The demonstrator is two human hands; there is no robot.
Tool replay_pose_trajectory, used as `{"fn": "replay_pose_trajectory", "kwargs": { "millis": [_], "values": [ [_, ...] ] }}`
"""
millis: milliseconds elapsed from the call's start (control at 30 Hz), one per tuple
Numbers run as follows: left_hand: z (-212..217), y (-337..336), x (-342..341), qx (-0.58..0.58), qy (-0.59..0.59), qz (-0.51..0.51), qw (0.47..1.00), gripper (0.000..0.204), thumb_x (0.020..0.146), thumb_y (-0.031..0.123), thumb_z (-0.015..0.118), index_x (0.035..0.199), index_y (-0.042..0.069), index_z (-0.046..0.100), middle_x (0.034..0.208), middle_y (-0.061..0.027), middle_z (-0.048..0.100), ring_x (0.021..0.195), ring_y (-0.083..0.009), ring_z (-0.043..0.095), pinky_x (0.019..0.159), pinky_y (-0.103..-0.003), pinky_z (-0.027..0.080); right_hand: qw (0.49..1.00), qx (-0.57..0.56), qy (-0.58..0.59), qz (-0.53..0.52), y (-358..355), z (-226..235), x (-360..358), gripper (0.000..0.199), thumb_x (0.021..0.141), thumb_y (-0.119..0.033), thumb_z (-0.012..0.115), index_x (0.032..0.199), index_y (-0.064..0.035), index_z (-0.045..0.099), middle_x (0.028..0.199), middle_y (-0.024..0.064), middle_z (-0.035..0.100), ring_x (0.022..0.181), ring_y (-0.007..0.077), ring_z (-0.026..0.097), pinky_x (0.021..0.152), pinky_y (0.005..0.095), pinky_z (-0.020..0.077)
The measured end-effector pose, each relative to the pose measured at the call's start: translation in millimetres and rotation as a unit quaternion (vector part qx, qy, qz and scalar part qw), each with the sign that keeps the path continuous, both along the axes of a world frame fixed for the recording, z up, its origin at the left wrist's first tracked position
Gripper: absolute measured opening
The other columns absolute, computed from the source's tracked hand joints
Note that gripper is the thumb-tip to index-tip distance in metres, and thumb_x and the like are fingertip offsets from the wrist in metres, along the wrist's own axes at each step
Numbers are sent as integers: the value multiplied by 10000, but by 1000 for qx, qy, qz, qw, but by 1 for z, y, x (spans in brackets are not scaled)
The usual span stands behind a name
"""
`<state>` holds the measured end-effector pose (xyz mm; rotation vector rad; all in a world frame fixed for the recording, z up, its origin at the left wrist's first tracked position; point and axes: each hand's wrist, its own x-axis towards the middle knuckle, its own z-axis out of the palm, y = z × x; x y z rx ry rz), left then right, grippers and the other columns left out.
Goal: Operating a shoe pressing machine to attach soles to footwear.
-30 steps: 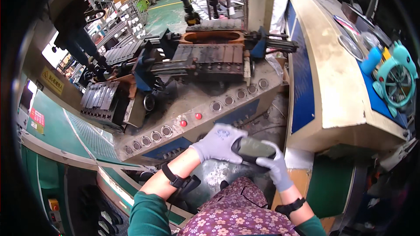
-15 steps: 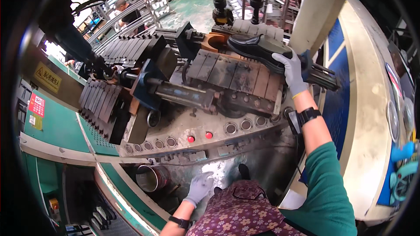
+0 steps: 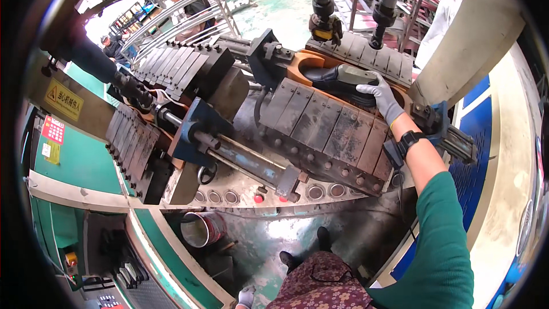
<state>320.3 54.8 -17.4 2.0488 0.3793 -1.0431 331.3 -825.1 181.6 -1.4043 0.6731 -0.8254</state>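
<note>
A black shoe (image 3: pixel 324 76) with a grey-green shoe last showing at its top lies in the orange mould (image 3: pixel 296 68) of the press, at centre right. My right hand (image 3: pixel 382 97), in a pale grey glove, is closed round the heel end of it, thumb and fingers on the shoe. Its toe sits against the curved far-left end of the mould. Down at the lower edge is my gloved left hand (image 3: pixel 246 296), small and partly cut off. It seems to hang with its fingers loose, and nothing shows in it.
Segmented metal plates (image 3: pixel 326 123) flank the mould. Two press rods (image 3: pixel 323 17) hang above it. A blue clamp cylinder (image 3: pixel 246 157) juts toward me. Red buttons (image 3: pixel 259 198) line the machine's front, and a bucket (image 3: pixel 203 229) stands on the floor. Other people (image 3: pixel 191 8) are in the back left.
The shoe has gone down from a tilt above the mould into it, with my right hand still on it. My left hand has dropped toward the lower edge. The press appears shifted in view.
</note>
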Motion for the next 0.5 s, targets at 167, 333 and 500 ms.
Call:
{"fn": "replay_pose_trajectory", "kwargs": {
  "millis": [167, 333, 500],
  "values": [
    [-19, -28, 7, -207, 66, 115, 969, 258, 923, 160, 678, 1117, -3, 725, 992, -86, 736, 897, -152, 655, 852, -270, 507, 966, -179, 172, 67, -29, -20, -7, 691, 658, -185, 902, 1281, -55, 633, 1196, 115, 696, 1123, 245, 635, 1000, 343, 474],
    [-7, -99, 21, -85, -33, -97, 991, 282, 950, 177, 683, 1169, 1, 705, 1099, -87, 725, 1009, -160, 657, 918, -284, 507, 931, -258, 250, 66, -26, -6, -8, 709, 642, -186, 869, 1304, -77, 638, 1222, 154, 701, 1159, 304, 642, 1013, 372, 478],
    [13, -112, 16, -110, -16, -74, 991, 276, 974, 133, 654, 1208, -10, 683, 1119, -89, 723, 1043, -156, 658, 948, -289, 507, 927, -236, 282, 70, -12, -3, -14, 725, 661, -189, 873, 1333, -87, 620, 1247, 140, 687, 1173, 275, 630, 1028, 352, 463]
  ]
}}
